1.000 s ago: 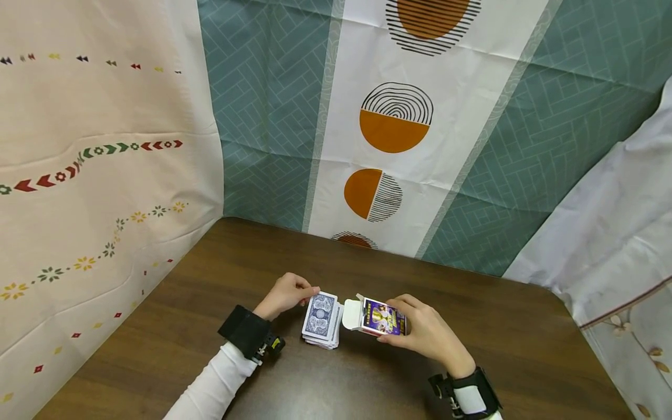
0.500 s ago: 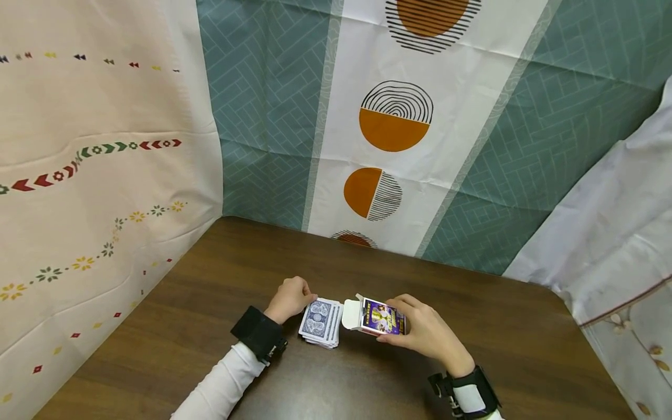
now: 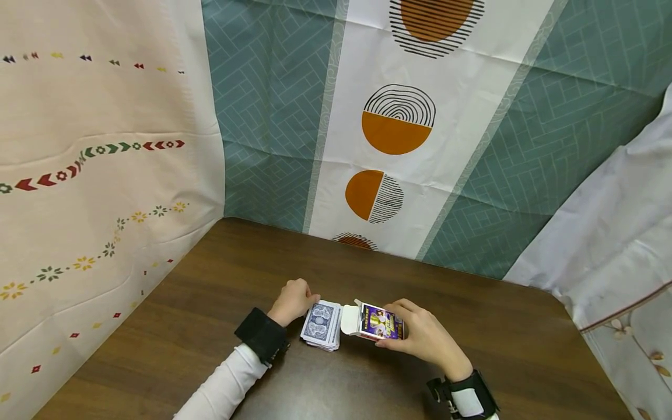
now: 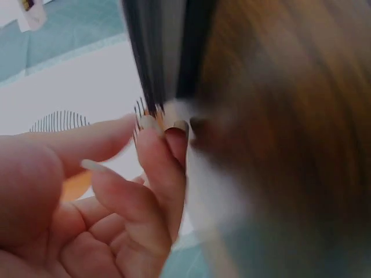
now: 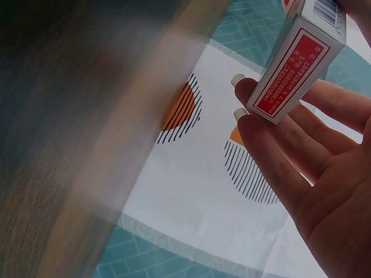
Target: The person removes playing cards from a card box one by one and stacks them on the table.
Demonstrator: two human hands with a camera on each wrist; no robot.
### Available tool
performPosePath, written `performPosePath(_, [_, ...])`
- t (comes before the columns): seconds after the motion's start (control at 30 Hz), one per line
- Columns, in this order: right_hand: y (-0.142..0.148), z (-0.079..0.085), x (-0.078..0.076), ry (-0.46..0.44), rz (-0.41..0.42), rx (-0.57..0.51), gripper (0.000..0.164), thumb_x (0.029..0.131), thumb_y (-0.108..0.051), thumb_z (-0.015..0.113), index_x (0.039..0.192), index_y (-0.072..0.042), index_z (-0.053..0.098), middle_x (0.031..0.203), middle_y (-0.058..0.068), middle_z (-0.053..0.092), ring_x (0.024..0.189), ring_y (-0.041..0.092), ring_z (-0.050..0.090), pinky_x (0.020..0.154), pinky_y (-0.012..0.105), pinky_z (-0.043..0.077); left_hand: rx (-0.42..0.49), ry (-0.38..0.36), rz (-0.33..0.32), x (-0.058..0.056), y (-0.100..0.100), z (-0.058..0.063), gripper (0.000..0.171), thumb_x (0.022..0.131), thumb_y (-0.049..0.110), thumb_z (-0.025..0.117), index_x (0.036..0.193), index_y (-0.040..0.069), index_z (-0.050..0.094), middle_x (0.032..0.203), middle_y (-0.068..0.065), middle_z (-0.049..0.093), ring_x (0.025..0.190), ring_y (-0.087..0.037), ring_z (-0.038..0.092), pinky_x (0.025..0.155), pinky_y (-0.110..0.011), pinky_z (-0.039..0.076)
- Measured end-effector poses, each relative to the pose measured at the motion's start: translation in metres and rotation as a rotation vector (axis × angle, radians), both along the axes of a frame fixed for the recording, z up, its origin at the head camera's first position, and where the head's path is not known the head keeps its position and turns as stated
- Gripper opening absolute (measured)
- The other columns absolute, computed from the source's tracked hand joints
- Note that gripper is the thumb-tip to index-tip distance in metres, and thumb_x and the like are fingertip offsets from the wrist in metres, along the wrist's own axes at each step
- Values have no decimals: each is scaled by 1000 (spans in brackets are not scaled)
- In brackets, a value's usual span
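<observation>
A small stack of blue-backed playing cards (image 3: pixel 320 322) lies face down on the table, its edges slightly uneven. My left hand (image 3: pixel 295 300) pinches the cards at their far left corner. Seen from the left wrist, the thumb and curled fingers (image 4: pixel 156 162) meet at the end of the dark, shaded cards (image 4: pixel 162 52). To the right, my right hand (image 3: pixel 420 331) grips a purple-fronted card box (image 3: pixel 382 322) between thumb and fingers. The box's white flap (image 3: pixel 350 320) hangs open toward the cards. Its red-and-white side (image 5: pixel 293 72) shows in the right wrist view.
The brown wooden table (image 3: pixel 325 385) runs back to a hanging teal and white curtain (image 3: pixel 268 116). A cream patterned cloth (image 3: pixel 105 233) hangs along the left edge, and a white cloth (image 3: pixel 625 233) hangs along the right.
My left hand has moved slightly right and nearer, and its fingers are more curled. The top card has shifted on the stack, uncovering more cards beneath. The box has barely moved.
</observation>
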State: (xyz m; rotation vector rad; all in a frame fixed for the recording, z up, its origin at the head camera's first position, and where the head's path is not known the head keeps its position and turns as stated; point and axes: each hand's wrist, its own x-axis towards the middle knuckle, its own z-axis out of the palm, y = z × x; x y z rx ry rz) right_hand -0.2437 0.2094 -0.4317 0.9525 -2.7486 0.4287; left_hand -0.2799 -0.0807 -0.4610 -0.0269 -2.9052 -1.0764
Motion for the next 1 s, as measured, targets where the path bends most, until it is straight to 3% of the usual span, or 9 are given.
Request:
performPosePath(0.1, [0, 1, 1, 5, -9, 2, 69, 70, -61, 77, 116, -12, 65, 110, -1, 62, 82, 7, 55, 67, 20, 47, -2, 46, -29, 5, 3, 11, 21, 86, 20, 71, 74, 4, 65, 70, -4, 59, 60, -17, 52, 51, -27, 38])
performPosePath(0.23, [0, 2, 1, 8, -14, -2, 67, 68, -57, 80, 117, -13, 65, 110, -2, 62, 82, 6, 55, 68, 19, 48, 115, 119, -210, 19, 13, 32, 13, 87, 16, 70, 79, 5, 69, 65, 0, 58, 57, -11, 48, 52, -22, 36])
performPosePath(0.33, [-1, 3, 2, 15, 4, -13, 66, 69, -56, 80, 116, -12, 65, 109, -2, 62, 81, 5, 55, 67, 19, 49, 201, 105, -348, 30, 23, 42, 12, 86, 15, 70, 79, 6, 71, 61, 4, 54, 55, -8, 44, 50, -20, 33])
performPosePath(0.4, [-2, 4, 3, 25, 18, -23, 66, 70, -57, 79, 116, -12, 65, 108, -2, 62, 80, 5, 55, 66, 19, 49, 225, 69, -384, 36, 30, 44, 12, 85, 14, 71, 79, 5, 71, 61, 4, 52, 54, -8, 42, 49, -20, 31])
performPosePath(0.6, [-5, 4, 5, 52, 61, -37, 64, 72, -60, 75, 115, -13, 65, 108, -3, 62, 78, 2, 54, 64, 17, 47, 223, 39, -366, 45, 43, 35, 18, 84, 19, 74, 72, 5, 69, 56, 7, 50, 50, -6, 39, 46, -19, 28])
performPosePath(0.83, [-8, 7, 8, 91, 92, -45, 65, 72, -61, 74, 115, -13, 65, 109, -4, 62, 77, 0, 54, 64, 16, 46, 146, 106, -306, 48, 51, 29, 31, 82, 22, 75, 59, 11, 58, 52, 10, 44, 46, -5, 36, 43, -20, 25])
performPosePath(1.0, [-9, 8, 10, 115, 101, -46, 64, 72, -60, 75, 114, -13, 66, 109, -4, 62, 76, 0, 54, 63, 14, 45, 146, 125, -321, 48, 51, 28, 30, 80, 16, 76, 58, 9, 58, 53, 9, 45, 46, -4, 37, 43, -18, 25])
